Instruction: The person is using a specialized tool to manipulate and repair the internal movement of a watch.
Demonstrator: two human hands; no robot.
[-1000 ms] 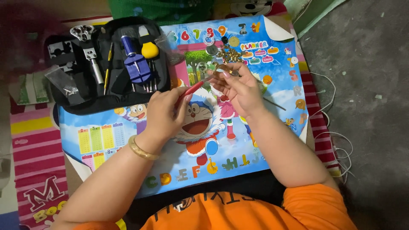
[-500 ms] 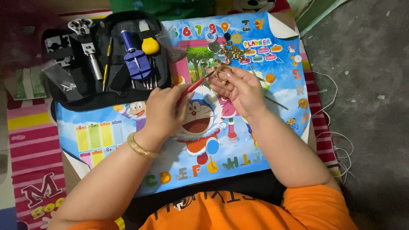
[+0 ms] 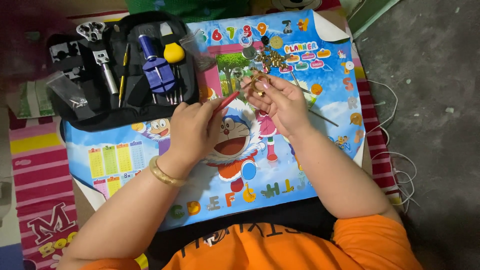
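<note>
Slippage is the main risk: the right hand (image 3: 280,102) pinches a small gold watch case (image 3: 260,82) in its fingers above the cartoon mat (image 3: 125,160), while the left hand (image 3: 192,130) pinches a red-handled tool (image 3: 227,100) toward it; a skid could scatter the loose parts (image 3: 272,59) nearby.

even indoor light, vivid colours, soft shadows, dim blurred corners (top left especially)

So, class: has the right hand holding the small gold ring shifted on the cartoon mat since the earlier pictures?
No. The right hand keeps the gold ring just below the heap of gold parts on the mat.
</note>
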